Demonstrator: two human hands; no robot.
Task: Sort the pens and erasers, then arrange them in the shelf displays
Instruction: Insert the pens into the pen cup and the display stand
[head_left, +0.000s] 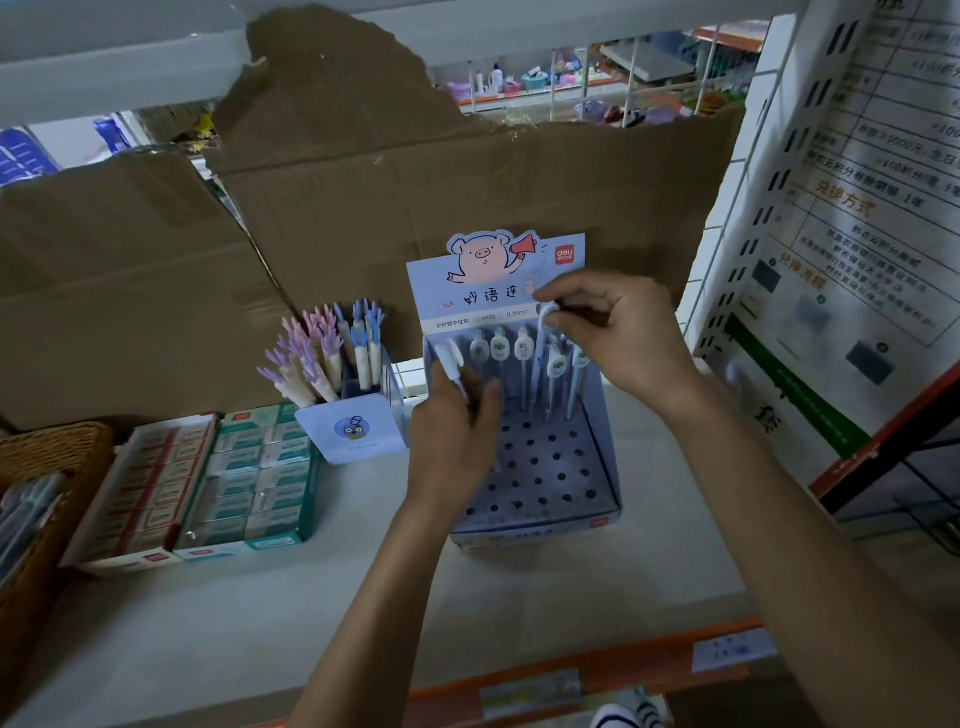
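A blue pen display box (602, 447) with a pig card at its back stands on the shelf, its floor full of holes. Several pens (523, 364) with white oval tops stand in its back row. My left hand (457, 431) grips a white-topped pen (451, 358) upright at the box's left wall. My right hand (618, 332) pinches the top of another pen (543, 338) over the back row. Left of the box, a small blue holder (358, 431) carries pens with pink, purple and blue hand-shaped tops. Two eraser boxes (208, 478) lie further left.
Torn brown cardboard (337, 208) lines the shelf's back. A wicker basket (47, 467) with pens sits at the far left. A white perforated upright with a printed notice (831, 234) stands at the right. The shelf's front edge (623, 670) is orange with price labels.
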